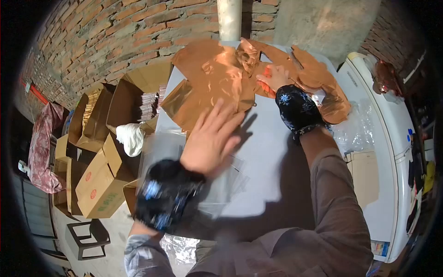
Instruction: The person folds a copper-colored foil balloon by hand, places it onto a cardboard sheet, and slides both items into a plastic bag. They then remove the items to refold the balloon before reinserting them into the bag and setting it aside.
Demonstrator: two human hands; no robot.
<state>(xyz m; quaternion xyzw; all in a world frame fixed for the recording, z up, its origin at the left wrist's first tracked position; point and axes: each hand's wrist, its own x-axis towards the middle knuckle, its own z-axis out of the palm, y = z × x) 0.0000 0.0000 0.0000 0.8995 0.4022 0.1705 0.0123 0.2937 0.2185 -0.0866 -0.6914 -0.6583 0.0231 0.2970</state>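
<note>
Coppery orange foil-like sheets lie spread and crumpled over the far part of a white-topped table. My left hand is open, fingers spread, by the near edge of the sheets; motion blurs it slightly. Farther off to the right, my right hand has bent fingers around a bright orange-red piece, whose kind I cannot make out. More of the coppery sheet lies to the right of that hand. Clear plastic bags lie flat beneath and beside my left wrist.
Open cardboard boxes with bundled goods stand left of the table, a white cloth-like bundle among them. A white appliance borders the right side, near clear plastic wrap. A dark stool stands lower left. A pipe rises behind.
</note>
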